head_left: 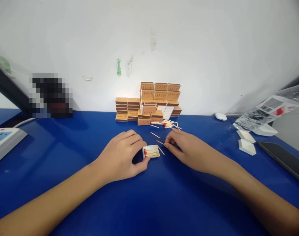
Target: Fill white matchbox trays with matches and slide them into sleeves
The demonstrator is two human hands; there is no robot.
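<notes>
My left hand (126, 155) grips the left end of a small white matchbox tray (157, 155) between thumb and fingers. Several red-tipped matches (151, 153) lie inside it, heads toward my hand. To the right, my right hand (182, 146) pinches the end of a single match (160, 142), whose red head points left. One loose match (161, 150) leans or lies by the tray's right end; I cannot tell which. Another loose match (154, 134) rests on the blue table just behind. Farther back is a heap of matches (168, 124).
Stacked matchboxes (160, 95) stand against the white wall (95, 42). On the right are a white earbud case (221, 116), a plastic bottle (260, 113), white blocks (247, 147) and a dark phone (284, 159). A power strip (7, 141) sits on the left of the blue table (149, 203).
</notes>
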